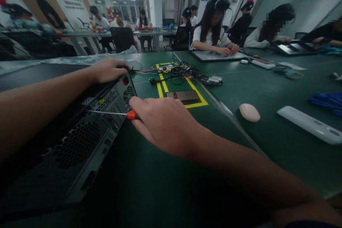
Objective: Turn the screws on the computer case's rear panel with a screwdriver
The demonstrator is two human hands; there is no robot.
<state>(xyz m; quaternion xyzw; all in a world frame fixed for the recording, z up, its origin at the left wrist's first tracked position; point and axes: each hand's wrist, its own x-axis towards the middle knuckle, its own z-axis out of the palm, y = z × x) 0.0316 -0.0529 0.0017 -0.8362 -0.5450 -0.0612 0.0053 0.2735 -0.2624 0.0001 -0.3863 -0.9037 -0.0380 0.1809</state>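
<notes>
A black desktop computer case (16, 69) stands at the left of the green table, its grey rear panel (110, 114) with vent holes facing me. My left hand (108, 70) lies over the top of the case, fingers curled at its far corner, where coloured wires run out. In my right hand (165, 124) is a screwdriver (130, 114) with an orange and black handle. Its long thin shaft points left, and the tip meets the rear panel near the upper edge. Whether it sits in a screw, I cannot tell.
Beyond my right hand lie a brown box (184, 96), yellow tape (199, 104) and tangled cables (184, 71). To the right are a pale rounded object (249, 112) and a white elongated device (310, 124). Clear plastic wrap (66, 59) lies behind the case. Several people work at tables.
</notes>
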